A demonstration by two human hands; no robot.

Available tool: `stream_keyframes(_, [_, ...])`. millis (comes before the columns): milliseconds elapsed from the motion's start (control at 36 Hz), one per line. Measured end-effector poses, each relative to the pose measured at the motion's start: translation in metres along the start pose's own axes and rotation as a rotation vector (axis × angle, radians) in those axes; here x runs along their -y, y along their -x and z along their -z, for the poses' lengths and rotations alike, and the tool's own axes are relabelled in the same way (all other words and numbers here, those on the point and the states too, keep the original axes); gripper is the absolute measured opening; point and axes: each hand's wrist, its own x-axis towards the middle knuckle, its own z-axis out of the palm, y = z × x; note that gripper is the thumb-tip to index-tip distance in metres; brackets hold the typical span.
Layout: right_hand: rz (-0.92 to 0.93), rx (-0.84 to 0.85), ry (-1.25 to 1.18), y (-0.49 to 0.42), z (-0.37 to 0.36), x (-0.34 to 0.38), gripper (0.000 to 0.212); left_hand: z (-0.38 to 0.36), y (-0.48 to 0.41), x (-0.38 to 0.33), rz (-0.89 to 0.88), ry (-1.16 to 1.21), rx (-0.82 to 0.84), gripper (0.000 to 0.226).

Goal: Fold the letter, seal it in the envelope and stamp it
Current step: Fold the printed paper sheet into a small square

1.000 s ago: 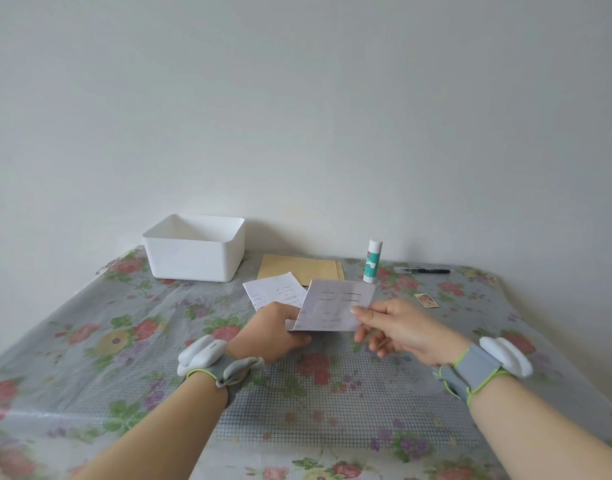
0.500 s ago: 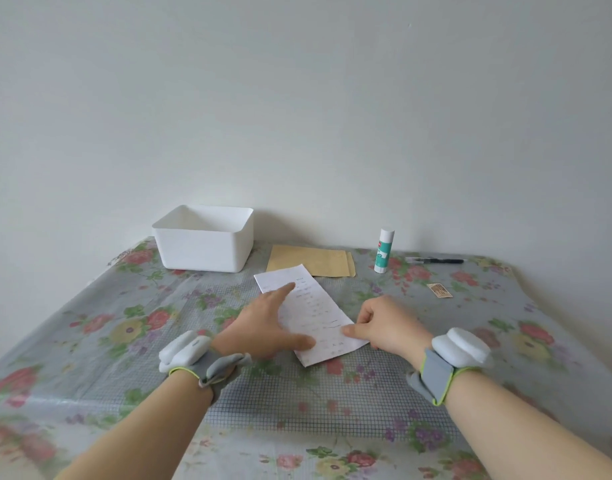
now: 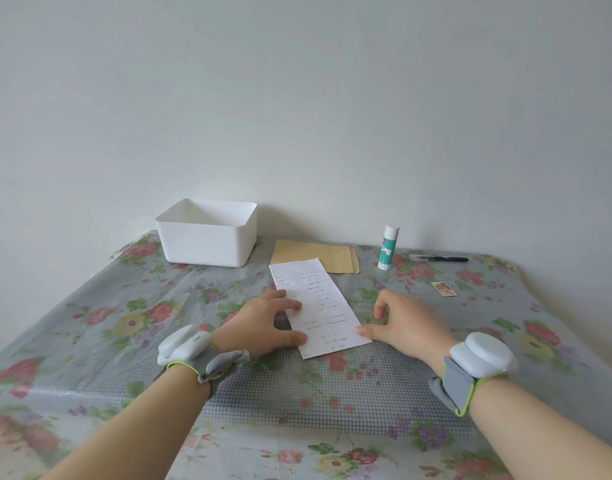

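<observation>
Tablecloth under letter, left hand pressing, right hand touching.

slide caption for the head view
Left hand and right hand touch a white paper letter flat on the floral tablecloth, brown paper envelope and white-green glue stick behind.

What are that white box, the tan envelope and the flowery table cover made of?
The white rectangular box looks like smooth matte plastic, with rounded moulded corners. The flat tan envelope seems to be kraft paper, dull and thin. The floral table cover is probably glossy vinyl: it reflects light.
</observation>
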Motion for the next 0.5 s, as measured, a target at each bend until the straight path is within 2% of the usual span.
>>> stream_keyframes(83, [0.007,0.012,-0.128,-0.001,0.002,0.009,0.032,-0.003,-0.001,0.001,0.044,-0.032,-0.104,0.063])
stream_keyframes(194, [0.002,0.027,-0.303,-0.003,0.003,0.026,0.044,-0.003,-0.001,-0.009,0.075,-0.038,-0.149,0.065])
stream_keyframes(361, [-0.001,0.067,-0.308,-0.004,-0.001,0.032,0.049,-0.008,-0.002,-0.016,0.088,0.182,-0.218,0.066])
stream_keyframes(500, [-0.015,0.057,-0.292,-0.003,-0.003,0.030,0.035,-0.013,-0.003,-0.022,0.034,0.251,-0.312,0.060])
